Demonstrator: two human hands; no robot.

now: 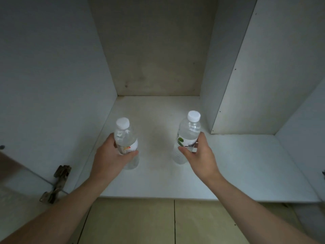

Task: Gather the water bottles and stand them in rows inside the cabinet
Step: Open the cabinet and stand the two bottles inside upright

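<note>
Two clear water bottles with white caps stand upright on the white cabinet floor (158, 176), some way in from its front edge. My left hand (109, 159) is wrapped around the middle of the left bottle (125, 136), which has a white label with an orange mark. My right hand (198, 155) grips the right bottle (189, 132) at its label with a green leaf. The two bottles are about a hand's width apart. Whether their bases rest fully on the floor I cannot tell.
The cabinet has a left wall (52, 85), a beige back panel (154, 50) and a white divider (246, 76) on the right, with a shallower section beyond it. A metal hinge (56, 184) sits at the lower left. Tan floor tiles (158, 222) lie below the front edge.
</note>
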